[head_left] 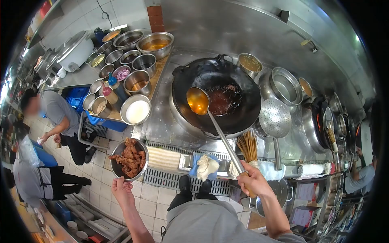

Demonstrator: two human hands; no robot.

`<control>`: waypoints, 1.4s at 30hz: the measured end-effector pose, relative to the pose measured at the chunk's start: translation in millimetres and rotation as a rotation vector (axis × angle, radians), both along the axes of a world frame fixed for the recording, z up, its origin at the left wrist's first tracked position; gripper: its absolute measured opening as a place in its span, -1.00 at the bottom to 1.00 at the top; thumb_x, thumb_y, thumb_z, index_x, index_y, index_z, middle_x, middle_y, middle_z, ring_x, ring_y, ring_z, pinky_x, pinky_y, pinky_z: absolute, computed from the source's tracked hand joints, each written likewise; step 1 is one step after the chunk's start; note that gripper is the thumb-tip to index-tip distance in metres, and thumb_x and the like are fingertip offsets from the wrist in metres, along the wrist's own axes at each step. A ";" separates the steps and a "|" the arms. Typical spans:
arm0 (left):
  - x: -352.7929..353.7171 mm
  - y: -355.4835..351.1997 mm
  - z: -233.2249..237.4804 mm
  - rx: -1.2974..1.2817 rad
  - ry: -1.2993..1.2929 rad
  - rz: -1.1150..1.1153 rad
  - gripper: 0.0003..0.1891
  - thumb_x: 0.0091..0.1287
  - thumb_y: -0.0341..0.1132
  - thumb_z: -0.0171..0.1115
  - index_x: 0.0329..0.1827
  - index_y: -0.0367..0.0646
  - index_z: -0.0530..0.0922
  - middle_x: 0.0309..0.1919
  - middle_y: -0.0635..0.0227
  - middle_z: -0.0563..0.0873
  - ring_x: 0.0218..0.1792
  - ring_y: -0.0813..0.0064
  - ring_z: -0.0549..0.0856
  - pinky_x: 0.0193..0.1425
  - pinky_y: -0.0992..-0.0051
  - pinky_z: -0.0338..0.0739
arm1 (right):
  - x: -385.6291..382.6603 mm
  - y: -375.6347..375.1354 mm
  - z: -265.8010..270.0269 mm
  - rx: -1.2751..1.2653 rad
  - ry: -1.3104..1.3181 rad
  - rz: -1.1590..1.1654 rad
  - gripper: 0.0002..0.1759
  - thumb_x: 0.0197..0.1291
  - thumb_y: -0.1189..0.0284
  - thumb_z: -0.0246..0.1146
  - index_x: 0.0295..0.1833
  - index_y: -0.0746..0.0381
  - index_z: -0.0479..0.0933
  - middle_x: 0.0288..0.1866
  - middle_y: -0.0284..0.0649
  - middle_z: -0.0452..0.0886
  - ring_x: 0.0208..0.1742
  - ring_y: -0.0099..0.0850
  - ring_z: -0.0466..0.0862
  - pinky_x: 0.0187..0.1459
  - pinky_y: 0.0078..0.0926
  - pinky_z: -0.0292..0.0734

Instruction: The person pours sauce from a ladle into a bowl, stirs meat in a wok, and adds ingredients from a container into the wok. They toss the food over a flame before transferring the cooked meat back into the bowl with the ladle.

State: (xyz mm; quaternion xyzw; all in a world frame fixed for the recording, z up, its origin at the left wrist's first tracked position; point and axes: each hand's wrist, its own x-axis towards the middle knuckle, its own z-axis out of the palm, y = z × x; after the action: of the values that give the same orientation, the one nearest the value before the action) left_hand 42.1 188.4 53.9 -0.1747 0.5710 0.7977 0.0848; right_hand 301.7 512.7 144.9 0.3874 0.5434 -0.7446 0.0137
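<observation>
Head view: left hand (121, 189) gripping rim of fried-meat bowl (146, 160), near left, clear of wok (194, 77); right hand (253, 182) closed on ladle (221, 134), level over sauce, liquid contained.

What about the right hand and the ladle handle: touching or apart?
Touching. The head view shows the right hand closed around the end of the ladle handle.
</observation>
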 end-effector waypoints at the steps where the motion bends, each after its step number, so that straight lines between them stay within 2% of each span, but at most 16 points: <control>1: -0.2 -0.2 0.0 -0.001 -0.007 0.001 -0.87 0.22 -0.49 0.13 -0.41 -0.11 0.35 -0.61 0.42 0.53 -0.65 0.65 0.52 -0.63 0.69 0.36 | 0.8 -3.1 6.3 -0.034 0.005 -0.006 -0.32 0.15 0.62 0.09 0.41 0.25 0.09 -0.68 -0.39 0.35 -0.77 -0.62 0.32 -0.72 -0.68 0.24; 8: -2.5 -0.2 -2.7 -0.010 -0.008 0.016 -0.85 0.20 -0.49 0.15 -0.44 -0.11 0.35 -0.66 0.45 0.49 -0.66 0.67 0.50 -0.63 0.67 0.36 | 14.0 -19.1 50.8 -0.232 0.069 -0.040 -0.33 0.08 0.70 0.08 0.37 0.26 0.17 -0.63 -0.28 0.32 -0.77 -0.57 0.30 -0.76 -0.66 0.19; 13: -3.9 1.6 0.7 -0.017 -0.016 0.012 -0.83 0.21 -0.48 0.15 -0.46 -0.09 0.33 -0.67 0.47 0.46 -0.66 0.66 0.49 -0.63 0.66 0.36 | 9.9 -19.4 45.0 -0.305 0.103 -0.021 -0.32 0.08 0.69 0.10 0.37 0.28 0.16 -0.63 -0.29 0.35 -0.79 -0.58 0.29 -0.75 -0.66 0.19; 15: -2.7 0.5 0.8 -0.020 -0.012 0.009 -0.83 0.22 -0.47 0.14 -0.47 -0.08 0.34 -0.67 0.49 0.47 -0.66 0.67 0.49 -0.61 0.68 0.36 | -1.9 -25.3 44.6 -0.106 -0.017 0.084 -0.30 0.08 0.69 0.11 0.39 0.29 0.13 -0.62 -0.30 0.39 -0.79 -0.60 0.30 -0.74 -0.66 0.21; 22: -3.1 -12.7 -6.9 0.016 0.020 0.026 -0.83 0.22 -0.48 0.14 -0.45 -0.10 0.33 -0.70 0.48 0.46 -0.65 0.64 0.51 -0.62 0.66 0.36 | -3.2 -29.3 37.8 -0.113 0.009 0.067 -0.29 0.07 0.70 0.11 0.39 0.26 0.13 -0.63 -0.32 0.40 -0.79 -0.61 0.30 -0.74 -0.68 0.22; 26: -3.1 -15.3 -4.2 0.008 0.014 0.015 -0.85 0.22 -0.48 0.14 -0.42 -0.10 0.34 -0.67 0.46 0.49 -0.64 0.64 0.53 -0.61 0.67 0.35 | 0.1 -31.1 41.0 -0.143 0.059 -0.050 -0.30 0.06 0.69 0.10 0.39 0.26 0.15 -0.63 -0.30 0.40 -0.79 -0.60 0.29 -0.75 -0.67 0.22; 28: -3.2 -10.4 -2.6 -0.044 0.005 0.034 -0.83 0.25 -0.46 0.12 -0.48 -0.09 0.34 -0.66 0.50 0.47 -0.63 0.71 0.49 -0.59 0.72 0.33 | 4.7 -29.6 41.7 -0.126 0.068 -0.117 -0.30 0.06 0.69 0.09 0.39 0.26 0.15 -0.63 -0.30 0.39 -0.79 -0.59 0.29 -0.76 -0.67 0.21; 32: -5.0 -4.7 0.5 -0.036 -0.002 0.006 -0.86 0.24 -0.47 0.12 -0.44 -0.11 0.36 -0.60 0.47 0.50 -0.63 0.70 0.50 -0.60 0.73 0.33 | 10.8 -13.5 27.4 0.037 0.006 -0.172 -0.30 0.08 0.68 0.08 0.40 0.25 0.12 -0.65 -0.37 0.40 -0.78 -0.61 0.32 -0.72 -0.66 0.23; 35: -8.4 -3.4 -5.8 -0.030 -0.003 -0.013 -0.86 0.24 -0.48 0.12 -0.45 -0.11 0.35 -0.62 0.47 0.50 -0.64 0.68 0.50 -0.61 0.72 0.33 | 4.3 8.1 -2.4 0.165 -0.084 -0.207 -0.31 0.10 0.64 0.08 0.40 0.23 0.14 -0.67 -0.39 0.37 -0.78 -0.60 0.33 -0.73 -0.64 0.24; 37: -9.1 -0.8 -6.3 -0.026 -0.008 -0.034 -0.85 0.24 -0.48 0.12 -0.46 -0.11 0.35 -0.64 0.48 0.49 -0.64 0.68 0.50 -0.61 0.71 0.33 | -4.4 12.2 -20.8 0.345 -0.045 -0.179 -0.31 0.11 0.62 0.07 0.40 0.22 0.11 -0.66 -0.37 0.39 -0.79 -0.57 0.35 -0.77 -0.63 0.24; 39: -12.4 3.9 -7.8 -0.016 -0.005 -0.054 -0.85 0.23 -0.48 0.12 -0.46 -0.11 0.35 -0.66 0.48 0.47 -0.65 0.68 0.49 -0.62 0.71 0.33 | -13.6 -3.4 -20.2 0.294 -0.094 -0.253 -0.30 0.11 0.61 0.07 0.42 0.19 0.09 -0.70 -0.37 0.37 -0.79 -0.56 0.35 -0.77 -0.62 0.24; 41: -15.2 8.8 -11.2 -0.013 -0.001 -0.102 -0.86 0.21 -0.48 0.14 -0.41 -0.12 0.34 -0.62 0.43 0.50 -0.66 0.65 0.49 -0.62 0.66 0.34 | -15.0 -13.7 -12.8 0.117 -0.002 -0.252 -0.32 0.09 0.63 0.08 0.38 0.20 0.16 -0.65 -0.35 0.39 -0.78 -0.56 0.35 -0.74 -0.64 0.25; 42: -17.6 12.9 -13.3 -0.012 0.000 -0.113 -0.86 0.21 -0.48 0.14 -0.41 -0.12 0.34 -0.62 0.43 0.50 -0.66 0.65 0.49 -0.62 0.66 0.34 | -16.1 -10.4 -16.2 -0.036 0.007 -0.344 -0.33 0.07 0.63 0.09 0.37 0.22 0.17 -0.64 -0.33 0.39 -0.78 -0.56 0.35 -0.75 -0.65 0.23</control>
State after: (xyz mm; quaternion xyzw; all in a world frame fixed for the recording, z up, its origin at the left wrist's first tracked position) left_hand 24.6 201.3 40.6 -0.1429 0.5848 0.7880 0.1286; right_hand 285.5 502.3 128.7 0.4718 0.4557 -0.7469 -0.1087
